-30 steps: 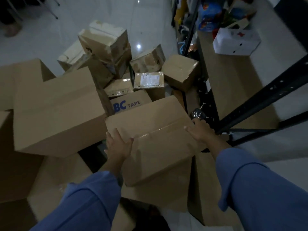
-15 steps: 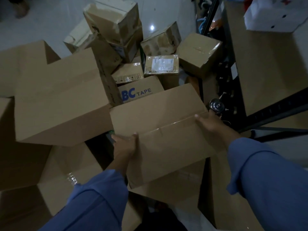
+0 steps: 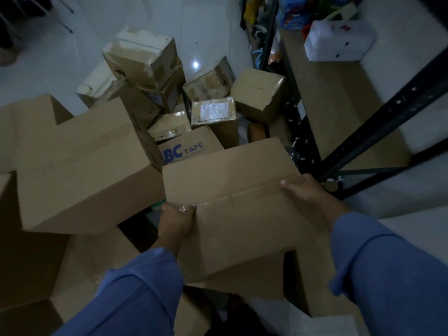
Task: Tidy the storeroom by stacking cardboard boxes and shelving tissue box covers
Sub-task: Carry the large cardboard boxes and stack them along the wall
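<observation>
I am holding taped cardboard box (image 3: 232,190) between hands, one at each side, likely balancing its width for stacking. Left hand (image 3: 178,215) curling round left edge; right hand (image 3: 303,190) gripping right edge. Larger box (image 3: 80,170) lying beyond left hand, shelf (image 3: 339,112) beyond right hand.

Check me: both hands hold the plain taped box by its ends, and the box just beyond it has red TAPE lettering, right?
Not quite. The head view shows the lettering on the TAPE box is blue, not red. The rest stands: the left hand and right hand hold the plain taped box by its ends, with that box just beyond it.
</observation>
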